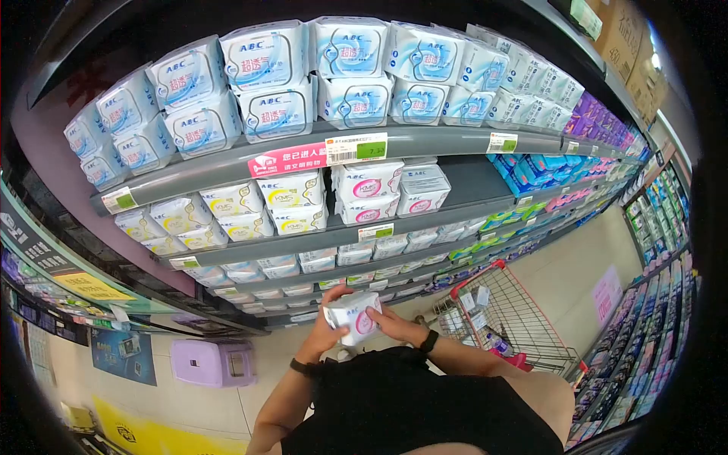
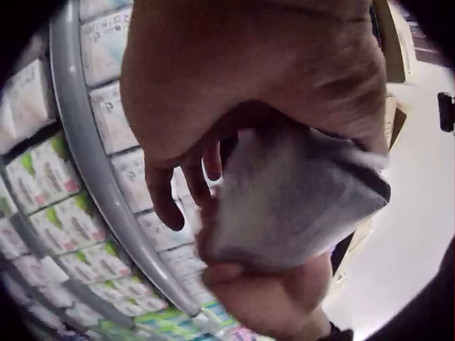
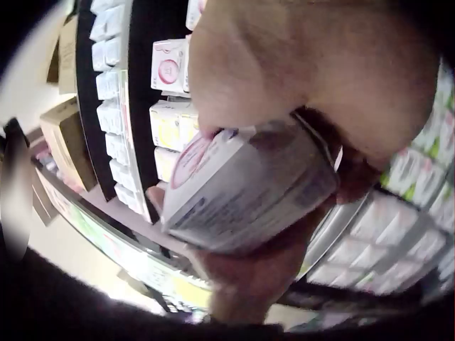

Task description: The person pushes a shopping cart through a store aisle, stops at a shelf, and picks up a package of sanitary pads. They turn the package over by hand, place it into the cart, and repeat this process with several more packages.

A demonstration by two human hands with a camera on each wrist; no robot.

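Both hands hold a white pack of sanitary pads (image 1: 355, 318) with a pink round label and blue ABC lettering, in front of the body. My left hand (image 1: 324, 335) grips its left side, thumb on the front and fingers behind. At the right side, my right hand (image 1: 400, 327) holds it with the thumb over the label. The left wrist view shows the pack's plain underside (image 2: 277, 199) below the left palm. Small print covers the side of the pack (image 3: 242, 192) in the right wrist view. Parts of the fingers are hidden behind it.
A curved store shelf (image 1: 250, 140) ahead carries rows of similar packs, with matching pink-label packs (image 1: 368, 189) on its second level. To the right stands a wire shopping cart (image 1: 523, 318) with items inside. A purple stool (image 1: 212, 362) sits on the floor at left.
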